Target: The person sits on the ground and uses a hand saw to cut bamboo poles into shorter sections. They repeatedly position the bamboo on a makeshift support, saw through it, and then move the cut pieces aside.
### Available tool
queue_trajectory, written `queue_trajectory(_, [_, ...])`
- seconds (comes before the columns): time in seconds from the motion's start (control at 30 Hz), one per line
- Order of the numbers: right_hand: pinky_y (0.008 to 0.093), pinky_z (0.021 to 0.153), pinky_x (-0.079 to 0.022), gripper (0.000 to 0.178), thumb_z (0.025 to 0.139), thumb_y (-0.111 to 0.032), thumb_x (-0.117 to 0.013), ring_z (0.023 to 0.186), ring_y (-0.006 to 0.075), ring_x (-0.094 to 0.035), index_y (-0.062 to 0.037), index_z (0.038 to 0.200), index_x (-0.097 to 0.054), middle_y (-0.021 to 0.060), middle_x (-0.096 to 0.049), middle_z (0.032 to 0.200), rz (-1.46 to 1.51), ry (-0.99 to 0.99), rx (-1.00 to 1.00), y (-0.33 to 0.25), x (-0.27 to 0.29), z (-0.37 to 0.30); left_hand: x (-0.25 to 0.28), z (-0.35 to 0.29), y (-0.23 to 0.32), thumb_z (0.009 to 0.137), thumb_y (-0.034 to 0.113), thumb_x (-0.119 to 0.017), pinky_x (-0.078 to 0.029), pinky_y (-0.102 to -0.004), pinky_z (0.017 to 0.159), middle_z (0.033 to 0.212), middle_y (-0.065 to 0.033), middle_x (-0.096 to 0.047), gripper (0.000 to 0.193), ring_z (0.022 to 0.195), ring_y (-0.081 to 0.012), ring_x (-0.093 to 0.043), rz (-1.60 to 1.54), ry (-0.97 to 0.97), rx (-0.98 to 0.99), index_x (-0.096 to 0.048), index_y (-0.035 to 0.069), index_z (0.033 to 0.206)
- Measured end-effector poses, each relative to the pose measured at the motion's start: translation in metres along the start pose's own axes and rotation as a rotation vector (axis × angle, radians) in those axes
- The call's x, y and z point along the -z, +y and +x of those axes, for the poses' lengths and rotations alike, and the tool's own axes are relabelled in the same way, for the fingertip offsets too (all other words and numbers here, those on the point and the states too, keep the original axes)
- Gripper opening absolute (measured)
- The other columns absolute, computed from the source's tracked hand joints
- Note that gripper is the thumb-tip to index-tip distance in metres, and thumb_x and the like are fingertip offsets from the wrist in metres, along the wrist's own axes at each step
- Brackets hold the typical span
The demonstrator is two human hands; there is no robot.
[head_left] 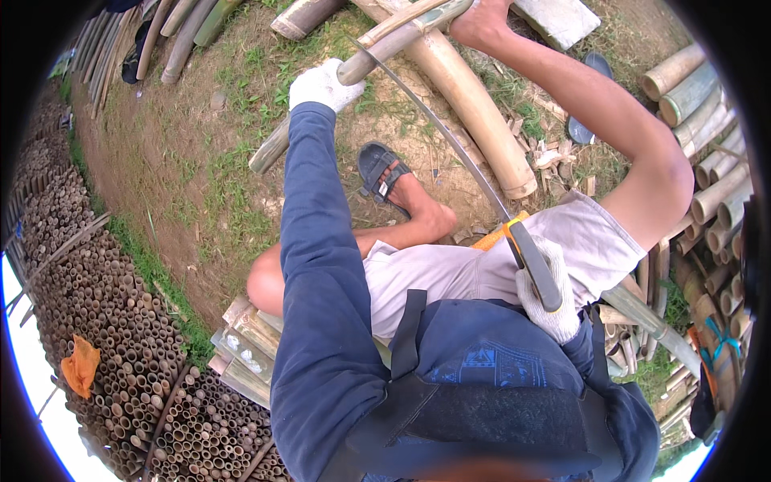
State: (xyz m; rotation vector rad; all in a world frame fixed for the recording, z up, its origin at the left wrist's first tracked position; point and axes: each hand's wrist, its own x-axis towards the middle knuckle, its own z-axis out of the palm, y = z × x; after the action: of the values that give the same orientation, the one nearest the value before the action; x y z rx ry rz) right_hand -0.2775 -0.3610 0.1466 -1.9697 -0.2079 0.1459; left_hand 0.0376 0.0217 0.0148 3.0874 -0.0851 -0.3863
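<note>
A grey-green bamboo pole (401, 44) slants across the upper middle. My left hand (325, 86), in a white glove, closes at its near end. Another bamboo length (271, 149) shows below that glove; whether the two join is hidden. My right hand (550, 293), also gloved, is closed on the grey and yellow handle of a hand saw (482, 178) close to my lap. The long saw blade reaches up and left, its tip crossing the pole just beyond my left hand. My bare right foot (479, 24) is at the pole's far part.
A thick bamboo pole (474, 112) lies beneath, running toward me. Cut bamboo is piled at the right (707, 120), and a large stack of bamboo ends (120, 321) fills the left. A loose sandal (580, 128) and a stone block (562, 20) lie at the upper right.
</note>
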Motion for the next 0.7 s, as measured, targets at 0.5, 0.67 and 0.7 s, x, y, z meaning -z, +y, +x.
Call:
queue_trajectory(0.5, [0.0357,0.101,-0.053,0.058,0.091,0.003,-0.073,0.117,0.0265,-0.068,-0.0040,0.145,-0.056,0.0166,-0.066,0.128,0.125,0.052,-0.040,0.048,-0.049,0.072,0.007,-0.001,0.005,0.082,0.068,-0.077,-0.060,-0.0473,0.097,0.116,-0.0152,-0.081,0.066,0.108,-0.0363,-0.077,0.023,-0.015,0.004,-0.075,0.020,0.127])
queue_trajectory(0.67, [0.0367,0.101,-0.055,0.053,0.093,0.003,-0.071,0.118,0.0290,-0.071,-0.0029,0.144,-0.056,0.0179,-0.068,0.128,-0.039,-0.006,-0.135,0.003,0.002,-0.009,0.003,-0.002,0.005,0.083,0.066,-0.076,-0.060,-0.0474,0.097,0.114,-0.0157,-0.081,0.061,0.107,-0.0361,-0.078,0.012,-0.008,0.021,-0.076,0.021,0.124])
queue_trajectory(0.7, [0.0370,0.101,-0.055,0.053,0.093,0.003,-0.071,0.118,0.0294,-0.071,-0.0028,0.143,-0.056,0.0179,-0.068,0.128,-0.030,0.025,-0.053,0.001,-0.003,0.002,0.003,-0.002,0.006,0.083,0.065,-0.077,-0.060,-0.0473,0.097,0.113,-0.0157,-0.081,0.060,0.106,-0.0357,-0.078,0.009,-0.023,0.028,-0.075,0.021,0.124])
